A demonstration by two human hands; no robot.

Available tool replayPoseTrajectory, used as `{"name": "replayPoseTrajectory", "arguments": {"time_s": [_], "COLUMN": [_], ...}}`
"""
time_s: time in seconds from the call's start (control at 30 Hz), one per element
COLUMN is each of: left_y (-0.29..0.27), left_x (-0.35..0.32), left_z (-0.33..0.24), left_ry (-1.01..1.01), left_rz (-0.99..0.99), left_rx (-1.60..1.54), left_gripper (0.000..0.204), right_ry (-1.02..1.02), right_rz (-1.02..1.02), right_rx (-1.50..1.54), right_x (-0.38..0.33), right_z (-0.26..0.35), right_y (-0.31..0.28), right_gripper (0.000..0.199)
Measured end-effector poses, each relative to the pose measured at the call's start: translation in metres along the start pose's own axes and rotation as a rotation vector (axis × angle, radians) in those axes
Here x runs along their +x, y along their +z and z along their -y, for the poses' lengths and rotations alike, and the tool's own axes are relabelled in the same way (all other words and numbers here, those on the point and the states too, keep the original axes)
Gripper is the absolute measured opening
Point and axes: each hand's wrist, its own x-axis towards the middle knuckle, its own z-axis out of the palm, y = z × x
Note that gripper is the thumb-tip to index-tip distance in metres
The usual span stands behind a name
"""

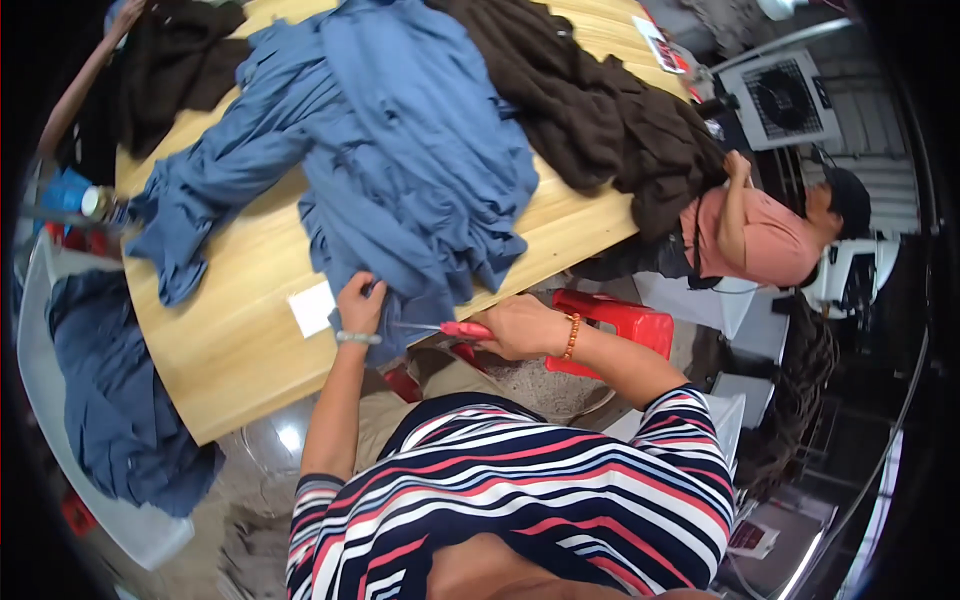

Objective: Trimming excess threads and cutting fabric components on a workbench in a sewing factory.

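Blue knit cloth (400, 130) lies in loose folds over the wooden table (240, 340), one end hanging over the near edge. My left hand (360, 306) is closed on that end, thumb and fingers pinching the fabric. In my right hand (525, 328) is a pair of red-handled scissors (466, 329), the thin metal blades pointing left against the blue cloth just below my left hand. Whether the blades are apart is too small to tell. A small white sheet (313, 309) lies on the table beside my left hand.
Dark brown cloth (570, 100) covers the table's right side; a person in a pink shirt (765, 240) grips its end. More brown cloth (170, 80) lies far left near another person's arm (80, 90). A white bin (45, 370) holds blue cloth. A red stool (640, 325) stands right.
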Motion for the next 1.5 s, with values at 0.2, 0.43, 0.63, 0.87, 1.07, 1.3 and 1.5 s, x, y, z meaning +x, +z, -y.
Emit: {"name": "replayPoseTrajectory", "arguments": {"time_s": [0.2, 0.43, 0.63, 0.87, 1.07, 1.3, 1.5], "left_y": [0.0, 0.007, 0.005, -0.007, -0.079, -0.409, -0.354], "left_x": [-0.005, -0.003, -0.006, -0.009, 0.014, 0.171, 0.188], "left_z": [0.017, 0.022, 0.021, -0.01, -0.119, -0.113, 0.005], "left_ry": [-0.093, 0.027, -0.291, -0.333, -0.506, 0.012, 0.225], "left_rz": [-0.033, -0.087, -0.051, 0.025, 0.274, -0.314, -0.626], "left_rx": [-0.202, -0.232, -0.55, -0.53, -0.55, 0.323, 1.085], "left_gripper": [0.018, 0.016, 0.017, 0.015, 0.043, 0.021, 0.038], "right_ry": [0.086, -0.008, 0.069, 0.02, 0.228, 0.24, 0.307], "right_rz": [-0.192, -0.049, -0.14, 0.049, -0.339, -0.487, -0.416], "right_rx": [0.045, 0.011, -0.012, 0.012, 0.222, 0.349, 0.367], "right_x": [0.008, 0.003, 0.0, -0.004, -0.009, -0.003, 0.006], "right_z": [-0.001, -0.009, -0.007, -0.012, -0.046, -0.062, -0.047], "right_y": [-0.002, -0.002, -0.01, -0.005, -0.025, -0.02, -0.001], "right_gripper": [0.024, 0.021, 0.022, 0.029, 0.025, 0.024, 0.024]}}
